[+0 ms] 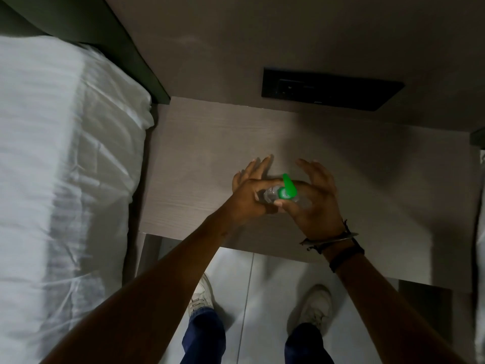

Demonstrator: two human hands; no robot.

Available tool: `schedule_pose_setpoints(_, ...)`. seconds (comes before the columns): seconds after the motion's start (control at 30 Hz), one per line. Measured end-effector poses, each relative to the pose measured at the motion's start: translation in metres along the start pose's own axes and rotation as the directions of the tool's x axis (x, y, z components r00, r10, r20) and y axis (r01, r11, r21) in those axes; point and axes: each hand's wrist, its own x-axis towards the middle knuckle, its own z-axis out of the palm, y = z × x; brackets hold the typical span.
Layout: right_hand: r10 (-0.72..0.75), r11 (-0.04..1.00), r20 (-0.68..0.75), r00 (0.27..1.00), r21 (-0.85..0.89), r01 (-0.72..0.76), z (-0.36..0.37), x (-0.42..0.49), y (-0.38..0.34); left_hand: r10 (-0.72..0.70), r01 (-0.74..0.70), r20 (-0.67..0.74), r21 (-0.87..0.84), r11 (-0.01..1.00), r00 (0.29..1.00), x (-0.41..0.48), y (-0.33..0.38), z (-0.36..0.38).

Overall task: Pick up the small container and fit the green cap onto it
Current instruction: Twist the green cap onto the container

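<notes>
Both bare forearms are extended from the lower frame toward its centre. The left hand (249, 198) is pinched closed at thumb and forefinger, remaining fingers splayed forward. The right hand (315, 203), banded with dark bracelets at the wrist, is cupped, fingers spread.

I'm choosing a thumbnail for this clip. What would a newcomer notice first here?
The bright green cap stands out most, sitting at the end of the small clear container in mid-frame. The left hand and right hand meet around it above the pale wooden table. Next comes the white bedding filling the left side.
</notes>
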Motion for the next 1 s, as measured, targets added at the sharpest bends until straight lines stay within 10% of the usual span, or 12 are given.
schedule_pose_setpoints(0.43,0.185,0.974,-0.085,0.979,0.147,-0.172,0.008,0.002,-0.008,0.002,-0.003,0.014,0.019,1.0,1.0,-0.002,-0.003,0.0)
schedule_pose_setpoints(1.0,0.068,0.989,0.019,0.998,0.13,-0.07,0.004,-0.002,-0.003,-0.008,0.01,-0.031,0.041,0.999,0.999,-0.004,0.002,0.01)
